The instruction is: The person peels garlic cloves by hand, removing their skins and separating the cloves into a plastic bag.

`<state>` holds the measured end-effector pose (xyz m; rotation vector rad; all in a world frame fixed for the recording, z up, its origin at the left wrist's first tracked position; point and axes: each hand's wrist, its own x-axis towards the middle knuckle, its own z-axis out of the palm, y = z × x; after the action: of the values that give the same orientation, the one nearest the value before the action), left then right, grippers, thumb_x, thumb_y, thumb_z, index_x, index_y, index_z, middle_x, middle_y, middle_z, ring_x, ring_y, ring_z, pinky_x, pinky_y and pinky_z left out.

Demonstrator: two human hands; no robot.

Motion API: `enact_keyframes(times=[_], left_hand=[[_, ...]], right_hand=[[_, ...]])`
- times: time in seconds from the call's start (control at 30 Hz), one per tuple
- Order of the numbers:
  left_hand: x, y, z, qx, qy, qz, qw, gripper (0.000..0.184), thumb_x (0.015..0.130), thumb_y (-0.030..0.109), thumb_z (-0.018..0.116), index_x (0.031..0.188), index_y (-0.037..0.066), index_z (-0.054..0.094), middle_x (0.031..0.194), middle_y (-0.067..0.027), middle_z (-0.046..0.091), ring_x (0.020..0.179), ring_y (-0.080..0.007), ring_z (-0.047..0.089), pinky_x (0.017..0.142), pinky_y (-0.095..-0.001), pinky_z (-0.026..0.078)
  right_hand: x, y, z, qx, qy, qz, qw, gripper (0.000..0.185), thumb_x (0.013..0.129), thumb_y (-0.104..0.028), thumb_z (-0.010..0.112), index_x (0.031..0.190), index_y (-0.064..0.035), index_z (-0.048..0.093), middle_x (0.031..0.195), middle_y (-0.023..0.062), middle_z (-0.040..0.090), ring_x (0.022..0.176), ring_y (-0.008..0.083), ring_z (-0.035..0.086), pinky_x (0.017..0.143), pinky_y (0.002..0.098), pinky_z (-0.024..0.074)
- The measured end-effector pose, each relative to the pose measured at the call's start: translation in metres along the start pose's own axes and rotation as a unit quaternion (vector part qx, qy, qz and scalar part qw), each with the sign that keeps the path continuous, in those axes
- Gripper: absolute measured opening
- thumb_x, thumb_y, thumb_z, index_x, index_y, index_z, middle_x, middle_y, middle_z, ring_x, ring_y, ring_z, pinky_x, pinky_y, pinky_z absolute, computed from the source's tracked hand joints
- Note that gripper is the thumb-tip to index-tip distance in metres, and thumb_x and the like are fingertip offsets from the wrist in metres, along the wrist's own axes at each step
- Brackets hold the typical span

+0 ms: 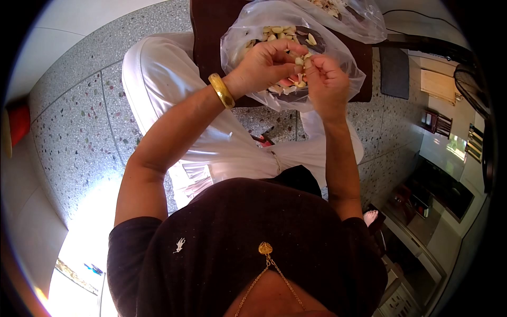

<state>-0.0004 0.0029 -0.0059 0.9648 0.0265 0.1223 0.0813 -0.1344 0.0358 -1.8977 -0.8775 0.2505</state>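
Note:
A clear plastic bag [240, 39] lies spread open on a dark brown surface [206, 31], with pale garlic cloves [277, 33] and bits of skin in it. Over the bag my left hand [266, 66], below a gold bangle [221, 91] on the wrist, pinches a small garlic clove [299, 61] between thumb and fingers. My right hand [328, 84] meets it from the right, its thumb and forefinger closed at the same clove. Its other fingers are curled in.
Another plastic bag [364, 24] with peelings is at the top right. My legs in white trousers [158, 79] are folded on the speckled floor [79, 121]. A red object [264, 140] lies between them. A dark mat [394, 74] and a black fan [470, 90] are at the right.

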Motion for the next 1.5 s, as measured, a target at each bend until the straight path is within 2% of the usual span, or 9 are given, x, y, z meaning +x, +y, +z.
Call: enact_keyframes(times=[0.03, 0.23, 0.43, 0.63, 0.83, 0.93, 1.03, 1.33, 1.5], left_hand=[[0.0, 0.0, 0.0, 0.005, -0.02, 0.003, 1.0, 0.016, 0.083, -0.001, 0.056, 0.099, 0.001, 0.056, 0.087, -0.0081, 0.062, 0.076, -0.0116, 0.062, 0.065, -0.0222, 0.054], [0.002, -0.006, -0.004, -0.009, 0.007, 0.004, 1.0, 0.017, 0.084, 0.001, 0.056, 0.101, 0.003, 0.056, 0.089, -0.0078, 0.062, 0.078, -0.0128, 0.062, 0.064, -0.0234, 0.055], [0.002, 0.002, -0.003, -0.035, 0.041, -0.028, 0.998, 0.014, 0.085, 0.005, 0.056, 0.099, 0.003, 0.057, 0.09, -0.0078, 0.062, 0.08, -0.0162, 0.064, 0.067, -0.0258, 0.055], [0.002, 0.007, -0.003, -0.046, 0.053, -0.027, 0.997, 0.016, 0.085, 0.01, 0.057, 0.099, 0.002, 0.058, 0.091, -0.0076, 0.062, 0.082, -0.0167, 0.064, 0.068, -0.0251, 0.055], [0.003, 0.004, -0.005, -0.063, 0.081, -0.018, 0.995, 0.017, 0.085, 0.011, 0.059, 0.099, 0.002, 0.059, 0.092, -0.0075, 0.062, 0.084, -0.0161, 0.063, 0.068, -0.0232, 0.054], [0.003, 0.003, -0.005, -0.058, 0.088, -0.014, 0.994, 0.017, 0.084, 0.01, 0.059, 0.098, 0.001, 0.059, 0.092, -0.0075, 0.062, 0.082, -0.015, 0.063, 0.068, -0.0229, 0.054], [0.002, 0.004, -0.004, -0.014, 0.082, 0.005, 0.997, 0.016, 0.084, 0.009, 0.059, 0.097, 0.0, 0.059, 0.091, -0.0077, 0.062, 0.08, -0.0142, 0.063, 0.068, -0.0228, 0.054], [0.002, 0.003, -0.006, -0.044, 0.081, 0.001, 0.996, 0.015, 0.083, 0.007, 0.06, 0.095, -0.001, 0.059, 0.088, -0.0108, 0.063, 0.077, -0.0157, 0.064, 0.068, -0.0235, 0.055], [0.003, 0.002, -0.007, -0.096, 0.08, -0.028, 0.992, 0.014, 0.083, 0.006, 0.059, 0.094, -0.001, 0.058, 0.087, -0.0122, 0.063, 0.076, -0.0177, 0.065, 0.067, -0.0247, 0.055]], right_hand=[[0.0, -0.003, 0.002, 0.011, -0.001, 0.01, 1.0, 0.005, 0.078, 0.002, 0.058, 0.075, 0.0022, 0.054, 0.073, 0.0055, 0.056, 0.06, 0.0078, 0.051, 0.052, 0.0216, 0.0405], [0.001, 0.001, 0.0, -0.063, 0.01, -0.072, 0.995, 0.003, 0.076, 0.003, 0.057, 0.077, 0.0022, 0.054, 0.074, 0.0079, 0.056, 0.059, 0.0102, 0.051, 0.053, 0.0222, 0.041], [0.001, 0.004, -0.009, -0.031, 0.051, -0.044, 0.997, 0.003, 0.078, 0.004, 0.056, 0.077, 0.0032, 0.054, 0.078, 0.0074, 0.057, 0.062, 0.0088, 0.051, 0.055, 0.0199, 0.0409], [-0.002, -0.007, -0.012, 0.094, 0.071, 0.064, 0.991, 0.006, 0.084, -0.003, 0.057, 0.083, 0.0027, 0.056, 0.077, 0.0034, 0.059, 0.063, 0.0058, 0.053, 0.057, 0.0176, 0.0439], [0.0, -0.012, -0.007, 0.141, 0.079, 0.076, 0.984, 0.013, 0.086, -0.009, 0.057, 0.092, 0.0021, 0.058, 0.078, 0.0033, 0.06, 0.064, 0.0071, 0.055, 0.06, 0.0177, 0.0452], [0.002, -0.02, -0.004, 0.168, 0.083, 0.111, 0.976, 0.015, 0.085, -0.009, 0.059, 0.094, 0.0028, 0.058, 0.08, 0.0037, 0.061, 0.066, 0.0074, 0.056, 0.061, 0.0179, 0.0463], [0.0, -0.014, 0.006, 0.132, 0.044, 0.094, 0.986, 0.016, 0.083, -0.007, 0.06, 0.095, 0.0042, 0.057, 0.078, 0.005, 0.061, 0.067, 0.0067, 0.057, 0.059, 0.0175, 0.0462], [-0.001, -0.011, 0.007, 0.134, 0.05, 0.088, 0.986, 0.009, 0.082, -0.003, 0.06, 0.086, 0.0053, 0.059, 0.074, 0.0047, 0.061, 0.065, 0.0068, 0.057, 0.058, 0.0176, 0.0465], [-0.001, -0.007, 0.007, 0.094, 0.032, 0.023, 0.995, 0.005, 0.081, 0.001, 0.059, 0.079, 0.0053, 0.057, 0.077, 0.0059, 0.058, 0.064, 0.0078, 0.056, 0.057, 0.0184, 0.0466]])
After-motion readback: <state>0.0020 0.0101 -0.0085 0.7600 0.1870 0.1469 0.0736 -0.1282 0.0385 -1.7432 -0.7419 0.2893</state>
